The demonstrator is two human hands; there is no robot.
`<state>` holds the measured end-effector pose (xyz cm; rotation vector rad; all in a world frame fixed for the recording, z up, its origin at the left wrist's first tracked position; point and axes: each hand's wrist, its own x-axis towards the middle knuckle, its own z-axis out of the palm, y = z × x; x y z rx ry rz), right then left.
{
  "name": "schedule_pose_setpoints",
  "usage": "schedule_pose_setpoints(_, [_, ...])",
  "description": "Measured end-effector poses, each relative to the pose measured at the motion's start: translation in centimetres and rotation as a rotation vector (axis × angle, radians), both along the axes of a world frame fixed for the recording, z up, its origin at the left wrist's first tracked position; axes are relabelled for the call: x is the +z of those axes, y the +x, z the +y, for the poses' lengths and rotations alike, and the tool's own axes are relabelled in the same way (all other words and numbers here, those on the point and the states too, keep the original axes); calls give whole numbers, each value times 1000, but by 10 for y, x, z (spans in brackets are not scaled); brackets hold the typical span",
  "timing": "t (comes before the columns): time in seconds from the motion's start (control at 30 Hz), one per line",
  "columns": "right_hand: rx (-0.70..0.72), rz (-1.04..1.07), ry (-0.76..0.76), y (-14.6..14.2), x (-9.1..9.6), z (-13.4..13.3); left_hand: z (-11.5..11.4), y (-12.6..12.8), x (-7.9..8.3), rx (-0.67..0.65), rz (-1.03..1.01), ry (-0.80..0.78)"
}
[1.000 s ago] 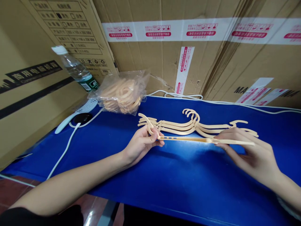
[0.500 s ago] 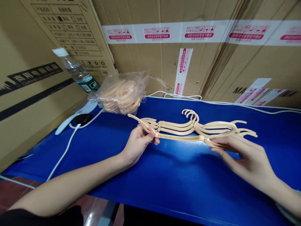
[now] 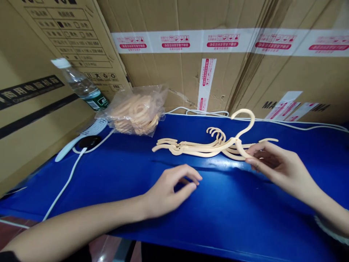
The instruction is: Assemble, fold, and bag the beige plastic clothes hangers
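- Moved since the last frame: left hand [image 3: 170, 191] has come off the held hanger [image 3: 236, 139] and dropped toward the near side; the hanger's hook has swung up from lying rightward.
- Far left: bottle [image 3: 83, 87], brush [image 3: 94, 127], then clear bag [image 3: 136, 112] with more hangers inside.
- Left hand: empty, fingers curled, narrow gap to the thumb, over the blue tabletop [image 3: 231, 214].
- Centre: laid-out hangers [image 3: 201, 155] nested in a row, hooks together. The held one overlaps them in view; can't tell if it touches.
- Right hand [image 3: 282, 162]: thumb and fingers pinched on the held hanger's right arm, hook upright, left arm reaching across the row.
- Step, my read: single hanger unfolded, being lined up with the row.
- Setting it down would call for tipping the hook flat, matching the others, then loosening the right pinch.
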<state>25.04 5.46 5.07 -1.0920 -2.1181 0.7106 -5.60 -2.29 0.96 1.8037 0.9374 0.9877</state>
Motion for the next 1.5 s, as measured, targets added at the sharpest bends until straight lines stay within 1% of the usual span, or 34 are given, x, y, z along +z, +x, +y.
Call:
schedule_pose_setpoints(0.07, [44,-78,5,2,-3,3,-6,0,0,-111,276,406])
schedule_pose_setpoints(0.1, [65,-117,15,2,-5,4,-7,0,0,-132,395,561])
schedule_pose_setpoints(0.13, [83,-152,28,3,-8,5,-8,0,-1,-131,499,661])
schedule_pose_setpoints(0.17, [101,-183,41,3,-11,5,-8,1,-1,-115,588,711])
schedule_pose_setpoints(0.2, [114,-215,54,3,-14,6,-7,1,-2,-94,663,725])
schedule_pose_setpoints(0.27, [128,-279,93,3,-19,7,-6,1,-4,-59,771,713])
schedule_pose_setpoints(0.37, [134,-365,192,2,-23,9,-5,2,-8,-43,874,678])
schedule_pose_setpoints(0.47, [133,-414,297,0,-23,9,-5,1,-10,-52,912,639])
schedule_pose_setpoints(0.57, [93,-436,360,-2,-28,7,-3,0,-11,-79,927,601])
schedule_pose_setpoints(0.63, [41,-487,385,-2,-36,6,-2,-1,-11,-98,935,578])
schedule_pose_setpoints(0.77, [-47,-699,426,0,-58,9,3,-3,-12,-131,948,531])
schedule_pose_setpoints(0.83, [-57,-776,420,0,-65,14,8,-3,-13,-148,946,507])
schedule_pose_setpoints(0.9, [-66,-809,400,-1,-69,24,15,-2,-14,-151,934,490])
schedule_pose_setpoints(1.07, [-99,-818,323,-7,-67,55,43,-1,-15,-119,936,486])
schedule_pose_setpoints(1.2, [-101,-810,256,-12,-65,76,62,-1,-12,-110,955,494])
schedule_pose_setpoints(1.33, [-108,-814,233,-15,-66,88,72,-1,-7,-91,931,490])
schedule_pose_setpoints(1.5, [-118,-783,216,-14,-66,97,81,-2,-3,-86,881,496])
